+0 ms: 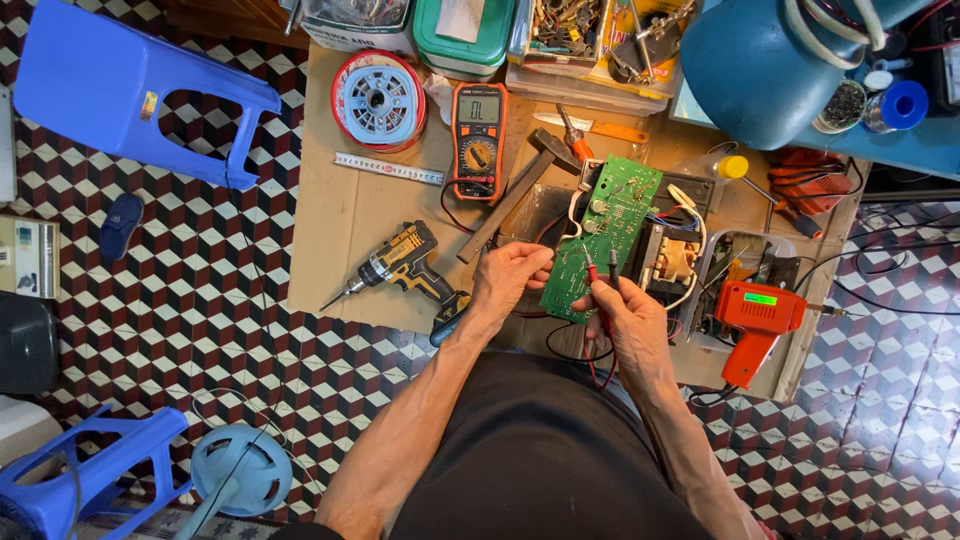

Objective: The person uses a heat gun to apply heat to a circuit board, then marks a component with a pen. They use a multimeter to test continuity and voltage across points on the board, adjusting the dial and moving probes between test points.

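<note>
The green circuit board (603,235) stands tilted between both hands. The left hand (510,275) pinches its lower edge with closed fingers. The right hand (630,310) grips red and black probes (600,268), tips on the board. An orange multimeter (478,128) lies beyond the fingers.

Single head view, straight down, close over hands and cluttered floor workspace.

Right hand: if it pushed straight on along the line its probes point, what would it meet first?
The right hand points its two probes up-screen at the green circuit board. It would meet that board first; the tips look on or nearly on it, but depth is unclear.
</note>
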